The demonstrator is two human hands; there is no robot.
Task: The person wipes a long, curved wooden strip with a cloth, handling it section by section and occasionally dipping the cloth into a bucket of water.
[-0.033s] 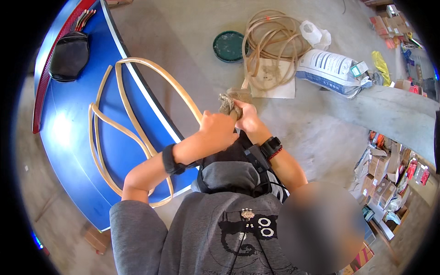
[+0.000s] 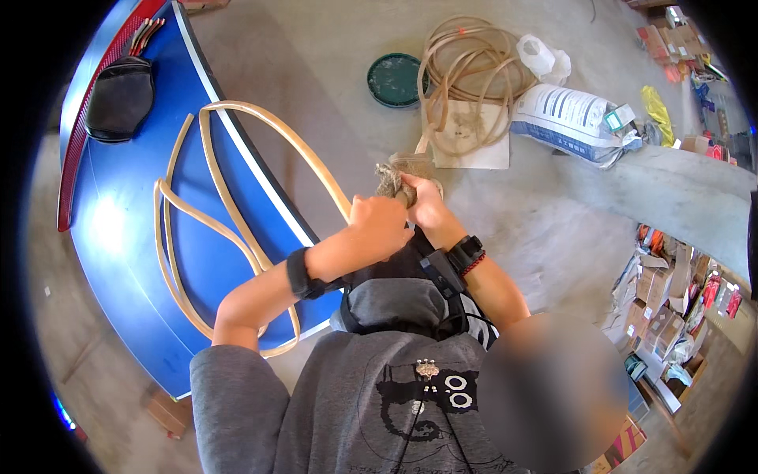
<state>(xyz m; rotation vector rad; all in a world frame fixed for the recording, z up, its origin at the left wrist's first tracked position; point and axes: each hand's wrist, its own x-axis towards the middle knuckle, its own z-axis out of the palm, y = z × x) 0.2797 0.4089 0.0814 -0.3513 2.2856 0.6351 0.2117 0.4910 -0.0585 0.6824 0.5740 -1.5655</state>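
Note:
A long tan, hose-like tube (image 2: 312, 155) loops over the blue table at left and runs to my hands. My left hand (image 2: 379, 227) is closed around it, knuckles up, in front of my body. Just to its right, my right hand (image 2: 427, 205) is closed too, pinching a grey-brown rag (image 2: 388, 178) bunched around the tube. The tube continues beyond the rag toward a large loose coil (image 2: 474, 67) on the floor. My fingers and the rag hide the part between. A beige shape, perhaps a shoe, shows behind the rag.
A black paddle case (image 2: 120, 99) lies on the blue table (image 2: 118, 261) near a red net. A green round lid (image 2: 392, 80), a flat pale board (image 2: 482, 158), a white-and-blue sack (image 2: 568, 118) and a white plastic bag (image 2: 543, 59) rest on the floor. Cardboard boxes (image 2: 654, 288) clutter the right.

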